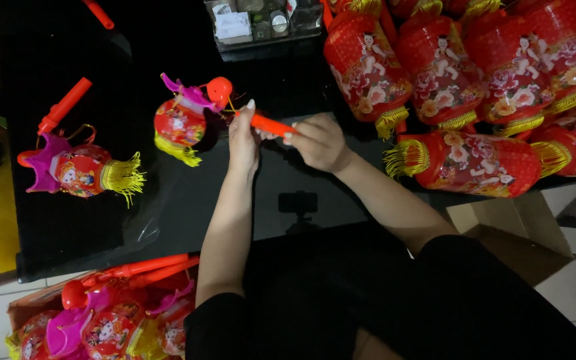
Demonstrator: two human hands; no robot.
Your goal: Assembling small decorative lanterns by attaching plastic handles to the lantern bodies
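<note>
Both forearms reach up mid-frame. Left hand [243, 139] and right hand [319, 141] pinch orange stick [269, 125]; small red lantern [180, 124] dangles at its upper-left tip above black tabletop [168, 200].

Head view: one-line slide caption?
Both hands, left and right, hold an orange stick with a small red lantern hanging from it.

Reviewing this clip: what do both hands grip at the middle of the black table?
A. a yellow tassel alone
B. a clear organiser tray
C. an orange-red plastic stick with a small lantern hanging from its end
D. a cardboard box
C: the left hand and right hand grip the orange stick, and the small lantern hangs from its end.
</note>
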